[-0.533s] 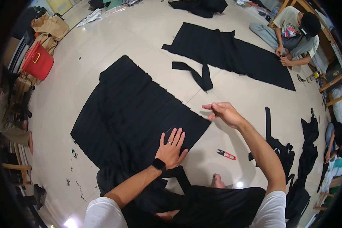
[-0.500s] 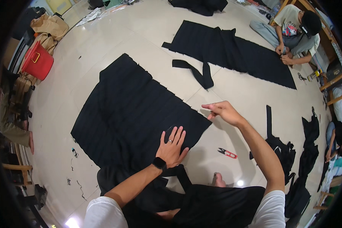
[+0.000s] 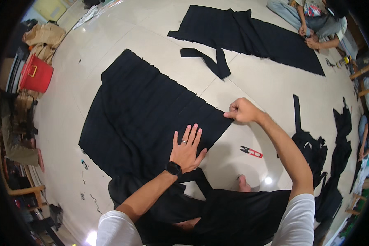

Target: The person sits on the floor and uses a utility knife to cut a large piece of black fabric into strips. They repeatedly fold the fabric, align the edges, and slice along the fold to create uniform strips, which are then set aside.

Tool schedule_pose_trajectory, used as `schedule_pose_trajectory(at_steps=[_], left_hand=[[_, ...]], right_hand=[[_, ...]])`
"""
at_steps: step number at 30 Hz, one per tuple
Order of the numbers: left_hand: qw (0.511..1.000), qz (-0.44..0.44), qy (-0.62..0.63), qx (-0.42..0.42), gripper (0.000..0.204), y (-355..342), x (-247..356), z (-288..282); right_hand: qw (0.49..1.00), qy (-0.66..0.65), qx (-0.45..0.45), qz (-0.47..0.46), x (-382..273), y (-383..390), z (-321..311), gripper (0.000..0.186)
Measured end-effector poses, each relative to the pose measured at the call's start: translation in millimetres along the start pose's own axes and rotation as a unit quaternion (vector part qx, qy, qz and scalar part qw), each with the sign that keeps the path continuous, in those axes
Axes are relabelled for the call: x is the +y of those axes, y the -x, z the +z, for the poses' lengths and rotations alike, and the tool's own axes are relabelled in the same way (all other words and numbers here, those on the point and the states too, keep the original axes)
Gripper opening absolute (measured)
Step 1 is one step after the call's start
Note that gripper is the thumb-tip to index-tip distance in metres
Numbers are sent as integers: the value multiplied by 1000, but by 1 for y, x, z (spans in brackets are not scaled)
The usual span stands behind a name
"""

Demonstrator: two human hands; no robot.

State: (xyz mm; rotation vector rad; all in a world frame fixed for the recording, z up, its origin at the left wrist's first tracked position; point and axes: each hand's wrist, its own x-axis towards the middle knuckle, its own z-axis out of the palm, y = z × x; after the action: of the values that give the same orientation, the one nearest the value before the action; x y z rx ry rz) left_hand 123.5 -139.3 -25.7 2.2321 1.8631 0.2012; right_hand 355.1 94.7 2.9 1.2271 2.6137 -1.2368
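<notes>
A large piece of black cloth (image 3: 139,102) lies spread on the floor before me, with short tufts along its far right edge. My left hand (image 3: 186,149), wearing a ring and a dark watch, rests flat on its near right part with fingers spread. At the cloth's right corner, my right hand (image 3: 244,110) is closed, thumb and curled fingers pinching the tip. Whether a loose thread is also caught there is too small to tell. Red-handled thread snips (image 3: 251,152) lie on the floor below my right hand.
Another black cloth (image 3: 250,37) lies farther off, a loose black strip (image 3: 207,61) beside it. A co-worker's hands (image 3: 311,41) work at its right end. Black fabric heaps (image 3: 311,147) lie to the right. A red tub (image 3: 37,74) stands far left; thread scraps (image 3: 95,203) litter the floor.
My right hand, earlier held with its index finger pointing near the corner, has closed onto the cloth's tip. My left hand stays flat on the cloth. The whole view has shifted slightly.
</notes>
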Motion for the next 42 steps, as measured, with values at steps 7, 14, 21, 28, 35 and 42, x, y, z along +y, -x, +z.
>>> schedule_pose_trajectory(at_steps=[7,14,21,28,35,42], left_hand=[[999,-2,-24,-21,78,-1,2,3],[999,-1,-30,-27,78,-1,2,6],[999,-4,-20,-32,77,-2,3,3],[999,0,-15,-34,76,-2,3,-1],[999,-6,-19,-40,76,-3,4,0],[999,-9,-24,-45,75,-2,5,-1]], right_hand=[[1000,-14,-18,18,11,-16,-15,41],[1000,14,2,3,32,-23,-35,42],[998,28,33,38,51,-28,-54,41],[996,40,50,63,63,-33,-75,40],[994,27,89,62,79,-36,-88,46],[993,32,100,62,91,-40,-100,45]])
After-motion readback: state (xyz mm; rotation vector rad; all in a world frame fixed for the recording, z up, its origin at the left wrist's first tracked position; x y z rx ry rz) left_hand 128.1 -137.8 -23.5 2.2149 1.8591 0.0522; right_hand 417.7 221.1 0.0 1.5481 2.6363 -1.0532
